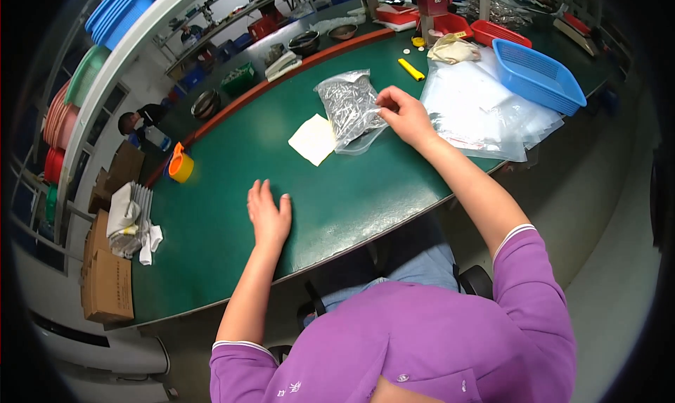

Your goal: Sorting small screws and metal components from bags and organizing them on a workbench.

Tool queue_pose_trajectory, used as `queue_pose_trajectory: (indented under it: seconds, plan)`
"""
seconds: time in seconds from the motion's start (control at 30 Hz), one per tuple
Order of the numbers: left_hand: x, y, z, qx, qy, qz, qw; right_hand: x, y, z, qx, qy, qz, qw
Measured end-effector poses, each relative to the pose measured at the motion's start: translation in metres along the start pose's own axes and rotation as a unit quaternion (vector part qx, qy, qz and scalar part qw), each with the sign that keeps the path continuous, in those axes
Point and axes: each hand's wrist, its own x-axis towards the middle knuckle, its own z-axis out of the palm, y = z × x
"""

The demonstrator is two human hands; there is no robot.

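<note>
Bench [337, 206]: green, smooth, glossy. Anything loose that spills here could roll or slide, I judge.

Sheaf of clear plastic bags [457, 93], to my right, reaching the near edge. A stray forearm could sweep it off, and the blue basket [541, 76] resting on it might go too.

Filled bag of small metal pieces [348, 104]: lying on the bench ahead of me, left of the sheaf. Can't tell if it is sealed. If the mouth is open, lifting by one corner could tip pieces out; sharp ends, if any, could pierce the film.

Right grip [401, 114]: fingers curled at the bag's right edge; pinching or merely touching, can't tell. Left grip [268, 216]: loose and unladen, palm down on the bench, too far off to steady the bag.

Pale yellow paper [312, 140]: beside the bag, easily dragged along.

Writing: dark print on the carton [112, 290], too small to read; white characters and small emblems on my purple shirt [422, 325].
</note>
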Motion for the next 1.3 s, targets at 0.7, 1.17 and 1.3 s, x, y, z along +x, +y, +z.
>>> queue_pose_trajectory:
  seconds: [0.7, 1.17, 1.3]
  plan:
    - [0.065, 0.118, 0.055, -0.490, 0.009, 0.095, 0.867, 0.034, -0.052, 0.004, -0.396, -0.036, -0.417, 0.817]
    - [0.142, 0.110, 0.077, -0.441, -0.032, 0.076, 0.894, 0.126, -0.107, 0.022, -0.507, -0.114, -0.421, 0.743]
    - [0.153, 0.107, 0.079, -0.418, -0.116, 0.069, 0.898, 0.139, -0.113, 0.023, -0.590, -0.232, -0.290, 0.717]
